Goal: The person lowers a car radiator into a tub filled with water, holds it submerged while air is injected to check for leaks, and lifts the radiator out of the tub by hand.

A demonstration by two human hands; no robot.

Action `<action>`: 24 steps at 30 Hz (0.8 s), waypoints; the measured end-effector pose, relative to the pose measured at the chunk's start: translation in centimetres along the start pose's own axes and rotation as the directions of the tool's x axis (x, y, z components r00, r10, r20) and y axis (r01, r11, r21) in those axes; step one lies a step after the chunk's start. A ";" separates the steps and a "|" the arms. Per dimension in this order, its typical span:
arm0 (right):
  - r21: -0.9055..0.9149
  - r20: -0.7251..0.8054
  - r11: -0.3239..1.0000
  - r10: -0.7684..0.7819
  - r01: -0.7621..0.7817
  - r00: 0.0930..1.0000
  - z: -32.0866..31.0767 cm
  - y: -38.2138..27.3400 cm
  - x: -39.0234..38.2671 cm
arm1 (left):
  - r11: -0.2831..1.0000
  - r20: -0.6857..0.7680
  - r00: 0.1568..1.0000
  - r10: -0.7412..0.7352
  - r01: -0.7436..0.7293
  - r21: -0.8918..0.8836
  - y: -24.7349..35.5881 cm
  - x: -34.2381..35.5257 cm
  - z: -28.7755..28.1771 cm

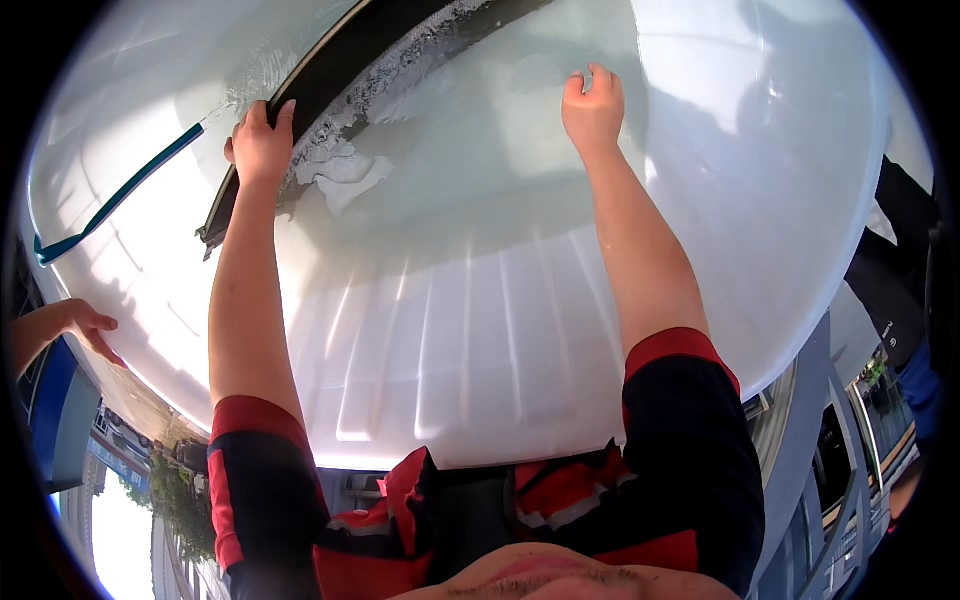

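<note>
My left hand is closed around the edge of a long dark strip or panel lying diagonally in a large white ribbed tub. Pale, crumbly residue runs along the strip, with a flat whitish scrap near its lower part. My right hand is held over the pale, translucent middle of the tub, fingers curled; whatever they may hold is hidden. A teal strip lies at the left, its upper end close to my left hand.
Another person's hand is at the tub's left rim. Dark fabric and part of an arm show at the right edge. Greenery and building structures appear beyond the near rim.
</note>
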State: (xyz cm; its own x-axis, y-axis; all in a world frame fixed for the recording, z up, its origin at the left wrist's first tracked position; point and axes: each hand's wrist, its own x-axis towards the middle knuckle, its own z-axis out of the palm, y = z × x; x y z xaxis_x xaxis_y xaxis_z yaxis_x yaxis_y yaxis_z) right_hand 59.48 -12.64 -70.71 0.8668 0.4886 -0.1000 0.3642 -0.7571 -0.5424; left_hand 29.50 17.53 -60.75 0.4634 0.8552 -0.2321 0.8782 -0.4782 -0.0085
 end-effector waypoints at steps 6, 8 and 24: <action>0.399 -0.226 0.906 -0.052 0.141 0.973 -0.2 -2.9 16.4 | 1.000 -0.005 1.000 0.002 -0.002 0.009 2.1 1.1 -2.4; 0.638 -0.034 0.769 0.085 -0.044 0.996 -1.6 -7.4 19.5 | 0.999 -0.100 0.995 0.016 -0.012 0.036 0.7 0.5 -3.2; 0.908 0.183 0.365 0.094 -0.205 0.979 -2.9 -10.2 21.8 | 0.965 -0.407 0.876 -0.260 0.254 -0.070 -19.8 -12.1 -8.3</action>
State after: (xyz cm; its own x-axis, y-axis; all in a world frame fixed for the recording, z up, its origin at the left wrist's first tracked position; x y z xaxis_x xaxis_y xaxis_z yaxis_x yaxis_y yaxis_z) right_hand 75.63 4.50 -64.94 0.8201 0.4865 -0.3014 -0.3540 0.0174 -0.9351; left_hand 7.47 18.33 -49.68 0.2251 0.9547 0.1947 0.9732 -0.2298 0.0014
